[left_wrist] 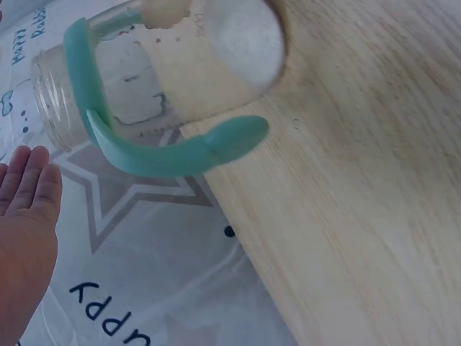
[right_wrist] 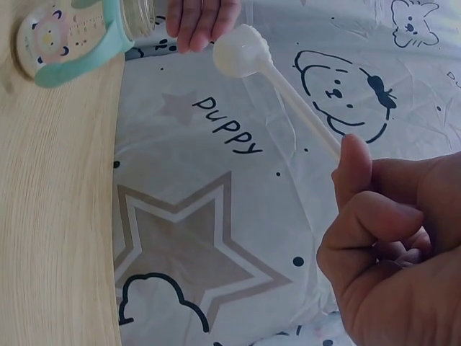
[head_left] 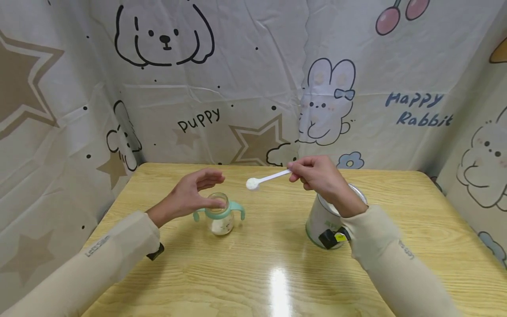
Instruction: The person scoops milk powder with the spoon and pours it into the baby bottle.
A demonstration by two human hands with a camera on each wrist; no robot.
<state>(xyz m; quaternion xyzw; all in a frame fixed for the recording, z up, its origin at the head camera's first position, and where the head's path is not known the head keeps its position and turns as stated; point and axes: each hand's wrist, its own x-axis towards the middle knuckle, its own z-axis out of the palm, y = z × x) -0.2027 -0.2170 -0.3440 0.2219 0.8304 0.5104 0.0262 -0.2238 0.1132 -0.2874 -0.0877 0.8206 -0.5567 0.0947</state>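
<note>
A white long-handled measuring scoop (head_left: 273, 176) heaped with white powder is pinched by its handle end in my right hand (head_left: 317, 176). It is held up over the table, right of the baby bottle (head_left: 221, 223). That clear bottle has a green two-handled collar (left_wrist: 162, 157), an uncovered mouth and white powder at its bottom. My left hand (head_left: 198, 191) is spread beside the bottle's mouth, fingers extended and holding nothing. In the right wrist view the scoop's bowl (right_wrist: 241, 52) overlaps the space near the left fingertips.
An open powder can (head_left: 318, 220) stands on the wooden table (head_left: 253, 264) below my right wrist, partly hidden by it. A printed cloth (head_left: 253, 88) with cartoon animals hangs behind the table and at both sides.
</note>
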